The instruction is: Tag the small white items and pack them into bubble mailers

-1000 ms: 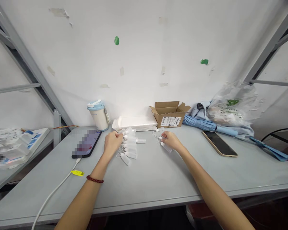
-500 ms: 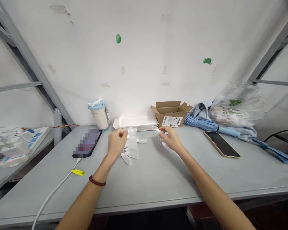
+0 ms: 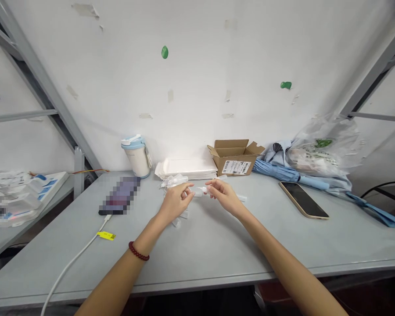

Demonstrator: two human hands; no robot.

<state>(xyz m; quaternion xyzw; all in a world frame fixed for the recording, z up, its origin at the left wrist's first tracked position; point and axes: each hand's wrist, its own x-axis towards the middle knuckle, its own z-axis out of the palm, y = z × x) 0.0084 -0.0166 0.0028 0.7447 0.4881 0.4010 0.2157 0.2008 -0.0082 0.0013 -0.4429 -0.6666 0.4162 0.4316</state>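
My right hand [image 3: 224, 195] pinches a small white translucent plastic piece [image 3: 205, 189] between thumb and fingertips. Close by on its left is my left hand [image 3: 176, 201], with thumb and index finger a little apart and nothing clearly visible between them. More translucent plastic pieces [image 3: 175, 180], some with thin loops, lie in a cluster behind and beneath the left hand, which hides part of them. Another such piece [image 3: 242, 198] rests on the table to the right of my right hand. Their exact kind is too small to make out.
Behind the hands are a stack of white envelopes [image 3: 189, 167] and an open cardboard box [image 3: 236, 160]. A cup [image 3: 137, 159] and a charging phone [image 3: 120, 195] stand left. To the right lie another phone [image 3: 303, 199], a blue umbrella [image 3: 278, 170] and a plastic bag [image 3: 325, 145].
My left hand has moved right, away from the cluster's left side, and its fingers have loosened. My right hand has moved left with a plastic piece, so both hands are now close together.
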